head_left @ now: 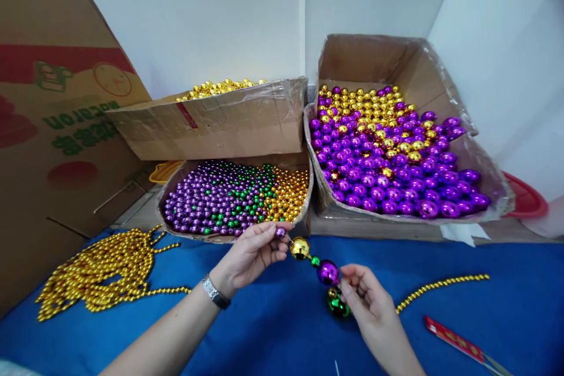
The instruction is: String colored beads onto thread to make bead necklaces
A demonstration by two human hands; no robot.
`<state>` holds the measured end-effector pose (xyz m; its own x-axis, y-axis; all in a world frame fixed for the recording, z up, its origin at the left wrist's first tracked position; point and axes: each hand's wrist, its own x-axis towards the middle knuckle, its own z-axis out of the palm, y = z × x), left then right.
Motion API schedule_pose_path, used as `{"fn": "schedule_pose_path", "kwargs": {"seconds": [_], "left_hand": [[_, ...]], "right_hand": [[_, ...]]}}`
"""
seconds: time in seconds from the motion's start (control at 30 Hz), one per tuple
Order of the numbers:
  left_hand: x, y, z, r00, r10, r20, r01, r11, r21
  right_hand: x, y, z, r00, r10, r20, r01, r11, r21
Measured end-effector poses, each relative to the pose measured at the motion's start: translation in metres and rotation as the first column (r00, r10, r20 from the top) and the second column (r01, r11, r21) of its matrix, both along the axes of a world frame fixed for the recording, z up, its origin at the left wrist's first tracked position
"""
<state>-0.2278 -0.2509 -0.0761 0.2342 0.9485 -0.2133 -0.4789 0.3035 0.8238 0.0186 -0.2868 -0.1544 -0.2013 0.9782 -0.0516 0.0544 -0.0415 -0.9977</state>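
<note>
**Obs.:** Fingers (277, 234) of left hand (251, 255), lower centre of frame: pinched narrow on a small purple bead (280, 232) at the upper end of a short strand of shiny mixed beads (314, 261). Wristwatch with metal band (215, 292) on that wrist.

**Rec.:** Right hand?

**Obs.:** Right hand (368, 299), lower right of centre: fingertips closed on the strand's lower end, just beside a large purple ball (328, 272). Large green ball (337, 303) sits against its fingers below. Whether the green one is gripped or only hanging, cannot tell.

**Rec.:** Strand position?

**Obs.:** Held slanting between the two hands above the blue cloth surface (273, 329). Down the strand: small purple bead, gold ball (299, 248), small green bead (315, 261), large purple ball, green ball.

**Rec.:** Surroundings, largest first.

**Obs.:** Printed brown cardboard sheet (53, 129), leaning at the left edge. Open cardboard box of large purple and gold balls (388, 153), upper right. Cardboard box of gold beads (220, 114), upper centre, resting above a lower box of small purple, green and gold beads (233, 197). Heap of gold bead chain (106, 270) on the cloth, lower left. Single gold bead chain (440, 286), right of the hands. Red flat strip (453, 339), lower right corner.
</note>
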Motion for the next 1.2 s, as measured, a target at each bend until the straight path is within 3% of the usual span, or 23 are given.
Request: {"fn": "schedule_pose_path", "kwargs": {"seconds": [0.17,0.27,0.5,0.6,0.67,0.77,0.87,0.93,1.03,1.2], "left_hand": [[0.003,-0.001,0.004,0.995,-0.016,-0.097,0.021,0.999,0.049],[0.006,-0.004,0.005,0.961,0.065,-0.269,-0.018,0.985,0.172],[0.018,-0.009,0.002,0.785,0.262,-0.562,-0.004,0.909,0.418],[0.021,-0.008,0.011,0.68,0.387,-0.623,0.049,0.824,0.564],[0.024,-0.006,0.023,0.631,0.451,-0.631,0.123,0.745,0.655],[0.031,-0.001,0.044,0.6,0.497,-0.627,0.208,0.66,0.722],[0.044,0.004,0.06,0.585,0.495,-0.643,0.263,0.634,0.727],[0.051,0.006,0.065,0.589,0.492,-0.641,0.274,0.625,0.731],[0.052,0.009,0.067,0.582,0.523,-0.623,0.227,0.63,0.742],[0.035,0.013,0.067,0.587,0.6,-0.543,0.003,0.669,0.743]], "right_hand": [[0.002,-0.001,-0.001,0.996,-0.028,0.089,0.026,0.999,0.034],[0.002,-0.002,0.001,0.973,-0.076,0.216,0.058,0.994,0.091],[-0.007,0.003,-0.002,0.959,-0.043,0.279,-0.022,0.974,0.226],[-0.004,0.011,0.0,0.929,-0.028,0.368,-0.089,0.951,0.297],[-0.001,0.017,0.012,0.904,-0.027,0.426,-0.129,0.934,0.333],[-0.003,0.03,0.045,0.912,-0.032,0.41,-0.16,0.891,0.424],[-0.014,0.042,0.08,0.935,-0.013,0.354,-0.184,0.835,0.519],[-0.023,0.049,0.09,0.932,0.046,0.361,-0.247,0.807,0.536],[-0.028,0.057,0.076,0.908,0.101,0.406,-0.318,0.798,0.512],[-0.016,0.063,0.039,0.896,0.125,0.427,-0.324,0.841,0.434]]}}
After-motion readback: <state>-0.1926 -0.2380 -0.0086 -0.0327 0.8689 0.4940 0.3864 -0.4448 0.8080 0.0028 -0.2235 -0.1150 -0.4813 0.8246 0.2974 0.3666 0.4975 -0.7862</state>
